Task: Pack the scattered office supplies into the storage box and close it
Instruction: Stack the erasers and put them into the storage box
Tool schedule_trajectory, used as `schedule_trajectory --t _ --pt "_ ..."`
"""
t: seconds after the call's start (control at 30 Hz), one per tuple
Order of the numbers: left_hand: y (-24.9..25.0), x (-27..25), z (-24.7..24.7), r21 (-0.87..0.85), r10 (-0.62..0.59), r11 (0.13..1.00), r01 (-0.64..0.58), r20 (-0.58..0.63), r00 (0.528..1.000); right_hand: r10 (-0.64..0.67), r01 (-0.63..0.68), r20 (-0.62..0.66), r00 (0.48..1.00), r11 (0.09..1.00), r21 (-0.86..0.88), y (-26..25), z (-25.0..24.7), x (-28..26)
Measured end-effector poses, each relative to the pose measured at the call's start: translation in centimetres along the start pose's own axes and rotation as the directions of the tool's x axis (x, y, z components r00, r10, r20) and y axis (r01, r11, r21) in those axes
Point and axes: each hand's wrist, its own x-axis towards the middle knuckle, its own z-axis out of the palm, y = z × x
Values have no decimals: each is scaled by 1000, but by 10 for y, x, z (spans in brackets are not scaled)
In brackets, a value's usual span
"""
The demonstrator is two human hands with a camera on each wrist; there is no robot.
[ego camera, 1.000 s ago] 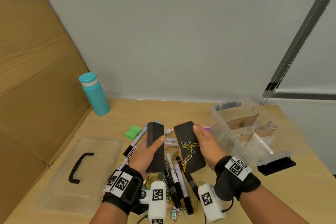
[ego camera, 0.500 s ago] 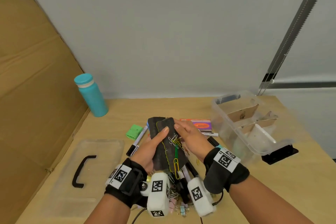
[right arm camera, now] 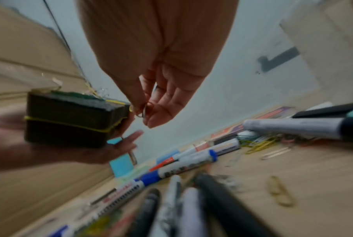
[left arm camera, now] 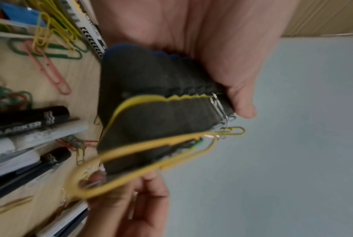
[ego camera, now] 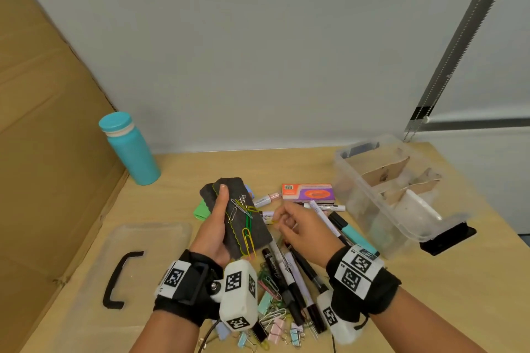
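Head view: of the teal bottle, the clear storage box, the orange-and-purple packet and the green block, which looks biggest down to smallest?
1. clear storage box
2. teal bottle
3. orange-and-purple packet
4. green block, though the left hand and its black erasers hide part of it, so its full size is unsure.

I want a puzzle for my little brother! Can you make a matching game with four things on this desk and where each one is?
Things:
1. water bottle
2. black erasers
3. box lid
4. storage box

Places:
A. open, on the right side of the desk
B. held in the left hand
C. lying flat on the left, handle up
D. standing near the cardboard wall

Pairs: 1-D, 2-B, 3-C, 4-A
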Motion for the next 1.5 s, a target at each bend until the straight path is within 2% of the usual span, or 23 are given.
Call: schedule_trajectory --t 0.1,0.17,0.23,0.3,0.37,0.43,0.6,0.7,0.77,0.8,0.87,0.9,0.93,1.07,1.2,1.3,1.5 --pt "-2 7 -8 -33 24 999 -26 -59 998 90 -37 160 983 952 -304 19 -4 -10" --pt "-6 12 -10 -24 58 998 -62 -131 990 91 -4 189 978 908 -418 22 -4 -13" --pt "-9 14 -7 -20 102 994 -108 -202 974 28 13 115 993 941 -338 9 -5 -12" --pt "-14 16 -6 -18 148 988 -156 -226 963 12 -4 51 999 987 -163 -11 -5 -8" --pt "-16 16 -5 -48 154 985 -167 -208 966 40 -36 94 995 998 -44 -27 -2 -5" --pt "-16 14 -4 -74 140 985 -157 -198 970 33 -26 140 990 998 -50 -31 2 -2" --pt "-17 8 -9 -107 83 989 -101 -165 983 73 -94 142 987 984 151 -19 -3 0" --pt "-13 3 -13 -103 55 992 -71 -156 986 112 -134 124 986 973 187 -13 -9 -4" --pt "-8 -2 -14 -104 65 991 -80 -138 988 133 -141 106 985 988 69 -5 -11 -6" --pt "-6 -4 -14 -100 79 991 -93 -129 988 147 -139 125 981 988 -73 0 -12 -6" --pt "-4 -8 -16 -97 99 989 -109 -107 989 172 -83 176 969 902 -424 8 -10 -6" --pt "-4 -10 -16 -100 91 990 -101 -103 991 170 -57 171 970 850 -524 8 -9 -6" --pt "-3 -13 -15 -106 75 991 -86 -104 992 149 -46 144 978 835 -548 5 -8 -6" --pt "-6 -17 -12 -133 30 990 -44 -110 993 -76 79 21 997 927 -367 -23 -3 -3" --pt "-9 -24 -2 -140 -14 990 13 -9 1000 -171 161 -35 985 967 -196 -41 11 1" --pt "-8 -30 4 -138 -38 989 46 59 998 -144 144 10 990 982 -119 -42 17 6" --pt "-7 -36 3 -96 -72 992 79 66 995 -9 10 89 996 1000 -9 -47 7 10"
